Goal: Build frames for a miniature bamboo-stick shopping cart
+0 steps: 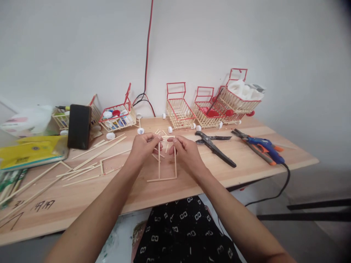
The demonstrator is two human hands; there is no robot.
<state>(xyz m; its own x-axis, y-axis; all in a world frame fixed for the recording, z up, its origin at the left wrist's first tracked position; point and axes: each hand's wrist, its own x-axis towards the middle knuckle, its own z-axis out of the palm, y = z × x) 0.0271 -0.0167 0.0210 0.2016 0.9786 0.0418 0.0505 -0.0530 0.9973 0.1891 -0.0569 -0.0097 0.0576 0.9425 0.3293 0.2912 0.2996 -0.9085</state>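
Over the middle of the wooden table (pixel 170 190), both my hands pinch the top of a small frame of thin wooden sticks (pixel 166 166). The frame has two upright sticks joined by a cross stick at the bottom, which hangs close over the table. My left hand (pixel 143 146) is closed on the frame's upper left corner. My right hand (pixel 185 150) is closed on its upper right corner, where a short top stick lies across.
Loose sticks (pixel 90 159) lie at the left. Several red-and-wood miniature shopping carts (pixel 178 107) line the back wall. Black pliers (pixel 215 146) and a blue glue gun (pixel 264 148) lie at the right. A dark box (pixel 79 126) and a yellow packet (pixel 30 151) sit at the left.
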